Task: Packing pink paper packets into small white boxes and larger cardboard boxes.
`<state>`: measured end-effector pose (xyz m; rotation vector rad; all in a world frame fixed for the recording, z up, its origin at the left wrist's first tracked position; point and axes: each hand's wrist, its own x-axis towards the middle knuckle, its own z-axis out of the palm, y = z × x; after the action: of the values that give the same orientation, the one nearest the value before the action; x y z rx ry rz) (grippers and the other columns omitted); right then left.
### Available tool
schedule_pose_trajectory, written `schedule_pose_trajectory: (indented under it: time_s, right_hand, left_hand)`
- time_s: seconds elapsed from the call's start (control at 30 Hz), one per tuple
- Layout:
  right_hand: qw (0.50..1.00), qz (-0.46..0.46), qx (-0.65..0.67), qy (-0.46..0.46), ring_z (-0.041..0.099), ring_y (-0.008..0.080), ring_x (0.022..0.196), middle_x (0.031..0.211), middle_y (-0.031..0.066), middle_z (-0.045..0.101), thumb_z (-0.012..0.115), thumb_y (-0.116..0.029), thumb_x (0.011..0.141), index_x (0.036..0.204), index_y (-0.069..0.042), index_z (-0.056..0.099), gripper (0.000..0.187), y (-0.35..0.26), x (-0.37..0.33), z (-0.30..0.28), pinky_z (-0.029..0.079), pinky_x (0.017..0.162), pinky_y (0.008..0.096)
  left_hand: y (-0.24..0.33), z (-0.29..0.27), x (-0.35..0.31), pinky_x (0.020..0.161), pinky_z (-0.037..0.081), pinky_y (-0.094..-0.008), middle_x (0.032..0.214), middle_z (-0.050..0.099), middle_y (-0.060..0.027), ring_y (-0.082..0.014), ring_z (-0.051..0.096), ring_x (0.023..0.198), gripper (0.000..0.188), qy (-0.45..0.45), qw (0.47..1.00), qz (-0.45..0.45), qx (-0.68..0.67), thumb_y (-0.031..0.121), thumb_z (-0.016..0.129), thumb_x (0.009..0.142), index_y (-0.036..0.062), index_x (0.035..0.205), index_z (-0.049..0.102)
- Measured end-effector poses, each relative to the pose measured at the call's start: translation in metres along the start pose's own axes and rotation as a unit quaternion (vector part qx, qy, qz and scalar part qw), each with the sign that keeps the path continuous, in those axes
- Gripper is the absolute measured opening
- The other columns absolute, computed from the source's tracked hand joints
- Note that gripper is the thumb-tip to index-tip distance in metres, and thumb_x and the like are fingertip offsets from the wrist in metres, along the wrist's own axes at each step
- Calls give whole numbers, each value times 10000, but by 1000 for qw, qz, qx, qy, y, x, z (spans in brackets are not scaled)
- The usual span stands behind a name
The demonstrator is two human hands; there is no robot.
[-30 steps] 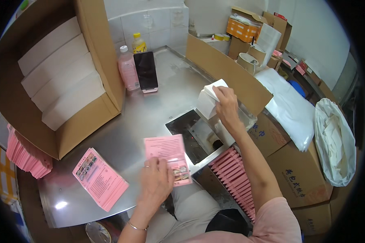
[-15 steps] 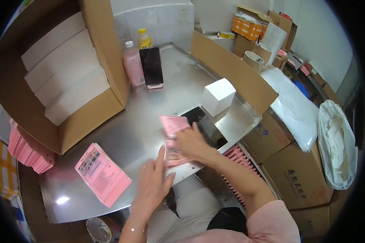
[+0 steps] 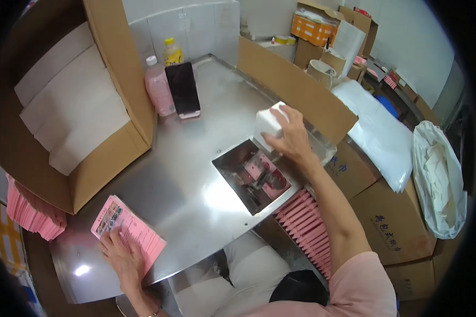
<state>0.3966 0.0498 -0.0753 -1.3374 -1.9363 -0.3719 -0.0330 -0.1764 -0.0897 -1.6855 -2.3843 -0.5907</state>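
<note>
My left hand lies with fingers spread flat on the pink leaflet stack, while my right hand grips the white block far across the table.

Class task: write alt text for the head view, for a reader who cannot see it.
A person at a steel table rests the left hand on a pink stack, while the right hand grips a white block beside a square opening.

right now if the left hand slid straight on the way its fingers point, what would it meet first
The left hand lies flat on the pink leaflet stack, fingers pointing up and away across the steel table. Past the stack, the open cardboard box looks like the first obstacle, though depth is hard to judge.
</note>
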Motion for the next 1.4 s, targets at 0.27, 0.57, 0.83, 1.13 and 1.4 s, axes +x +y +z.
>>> schedule_pose_trajectory:
  time_s: [0.27, 0.57, 0.83, 1.13, 1.4]
  right_hand:
    - [988, 12, -154, -4, 488, 410, 1199, 1310, 207, 519, 769, -314, 710, 1253, -60, 629, 615, -22, -33, -35, 422, 1012, 484]
    - [997, 45, -60, -11, 546, 305, 971, 959, 122, 582, 671, -176, 842, 938, -17, 692, 187, -22, -24, -34, 442, 842, 446]
    - [997, 32, -27, 63, 585, 352, 1015, 1043, 183, 625, 597, -6, 802, 1112, 0, 679, 321, -20, -26, -37, 464, 903, 446]
    - [937, -301, 131, -120, 631, 305, 988, 1075, 174, 630, 598, -152, 824, 1142, -10, 622, 349, -153, -106, -15, 327, 1074, 648]
    - [951, -209, 221, -48, 653, 324, 857, 916, 164, 641, 626, -65, 738, 987, -5, 631, 257, -164, -74, -23, 467, 936, 475]
  left_hand:
    - [-11, -7, 0, 1007, 326, -509, 988, 553, -131, -356, 503, 1021, 136, -28, 995, 68, -63, 53, 576, 868, 54, 999, 538]
    - [127, 22, -12, 851, 368, -491, 960, 538, -136, -339, 495, 933, 212, -7, 933, 316, -171, 94, 705, 776, 79, 961, 604]
    - [140, 34, -16, 828, 406, -446, 1081, 553, -160, -352, 517, 1017, 205, -98, 927, 313, -183, 155, 699, 847, 51, 1001, 612]
    - [135, 31, -12, 958, 356, -532, 1494, 386, -240, -443, 422, 1273, 794, -136, 943, 269, -142, 377, 811, 653, 17, 1305, 536]
    - [134, 39, -8, 1055, 252, -606, 1503, 365, -267, -496, 319, 1373, 786, -38, 960, 255, -107, 431, 779, 704, 55, 1347, 527]
